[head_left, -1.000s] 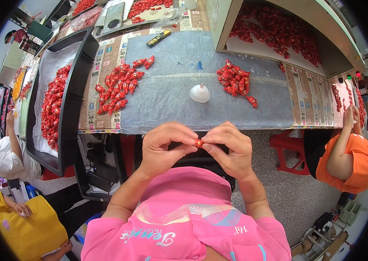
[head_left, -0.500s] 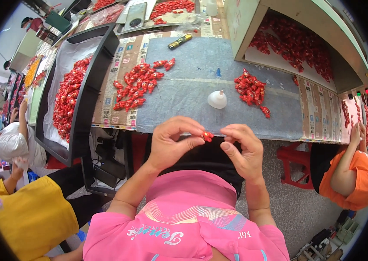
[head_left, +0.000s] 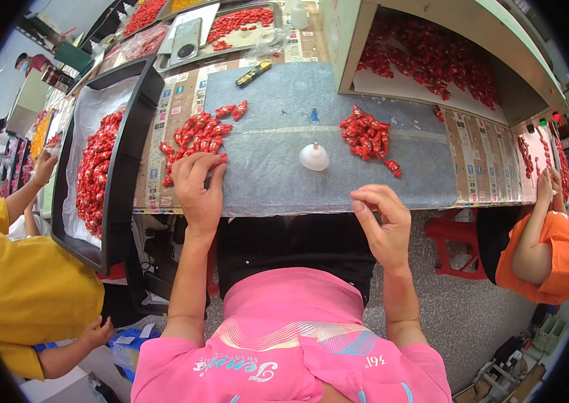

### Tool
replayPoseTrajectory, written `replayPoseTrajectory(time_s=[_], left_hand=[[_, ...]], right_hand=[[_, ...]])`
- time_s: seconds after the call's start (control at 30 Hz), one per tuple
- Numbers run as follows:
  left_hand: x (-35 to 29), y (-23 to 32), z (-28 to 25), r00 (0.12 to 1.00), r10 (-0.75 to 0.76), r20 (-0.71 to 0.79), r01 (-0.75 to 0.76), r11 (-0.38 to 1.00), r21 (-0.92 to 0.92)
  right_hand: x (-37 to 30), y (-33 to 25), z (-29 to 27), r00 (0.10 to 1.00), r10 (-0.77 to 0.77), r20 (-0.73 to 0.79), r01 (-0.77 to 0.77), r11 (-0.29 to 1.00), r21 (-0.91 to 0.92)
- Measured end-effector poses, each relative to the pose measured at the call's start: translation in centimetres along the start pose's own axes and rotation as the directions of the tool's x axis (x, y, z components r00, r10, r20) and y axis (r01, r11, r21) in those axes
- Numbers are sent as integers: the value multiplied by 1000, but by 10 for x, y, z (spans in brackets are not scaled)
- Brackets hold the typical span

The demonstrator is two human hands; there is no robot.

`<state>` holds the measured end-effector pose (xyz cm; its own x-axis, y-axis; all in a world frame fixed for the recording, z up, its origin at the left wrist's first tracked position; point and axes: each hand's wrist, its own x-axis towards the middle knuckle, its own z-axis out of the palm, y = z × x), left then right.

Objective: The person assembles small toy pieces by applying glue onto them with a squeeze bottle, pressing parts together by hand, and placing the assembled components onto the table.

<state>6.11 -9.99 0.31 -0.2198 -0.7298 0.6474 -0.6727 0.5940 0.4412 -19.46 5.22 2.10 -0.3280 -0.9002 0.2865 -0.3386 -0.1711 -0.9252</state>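
My left hand (head_left: 198, 195) is over the front edge of the left pile of small red pieces (head_left: 197, 131), thumb and forefinger closed at the tips on a small red figure-like piece (head_left: 222, 158). Bent in near the table's front edge, my right hand (head_left: 386, 218) has its thumb close to the fingertips; whatever may be between them is hidden. A white dome-shaped squeeze bottle with a thin tip (head_left: 314, 157) stands on the grey-blue work mat (head_left: 264, 185) between the hands. Beyond it on the right lies another pile of red pieces (head_left: 365, 134).
A black tray (head_left: 138, 127) of red pieces borders the left side. A yellow-and-black cutter (head_left: 253, 73) lies at the back, near a phone (head_left: 186, 40) and metal tray (head_left: 272, 30). A pale box (head_left: 345, 47) with more pieces stands back right. Co-workers sit on both sides.
My left hand has moved left and forward from in front of me to the left pile with the red piece. My right hand stays near the edge. The view has shifted slightly.
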Motion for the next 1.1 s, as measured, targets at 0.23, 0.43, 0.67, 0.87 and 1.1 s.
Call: replayPoseTrajectory(time_s=[0.23,0.43,0.67,0.87,1.1], left_hand=[[-2,14,2,994,72,-87,-67,996,67],[-7,40,5,992,118,-38,-121,990,-68],[-23,67,8,993,111,40,-96,957,-274],[-30,90,5,958,-1,288,175,795,-580],[-24,96,17,926,55,374,269,599,-754]], right_hand=[[39,14,-1,959,-245,-144,169,899,-404],[78,24,15,937,-338,-92,219,771,-599],[75,25,6,935,-328,-138,245,875,-418],[26,2,10,956,252,148,-291,777,558],[7,7,30,869,294,399,-494,451,743]])
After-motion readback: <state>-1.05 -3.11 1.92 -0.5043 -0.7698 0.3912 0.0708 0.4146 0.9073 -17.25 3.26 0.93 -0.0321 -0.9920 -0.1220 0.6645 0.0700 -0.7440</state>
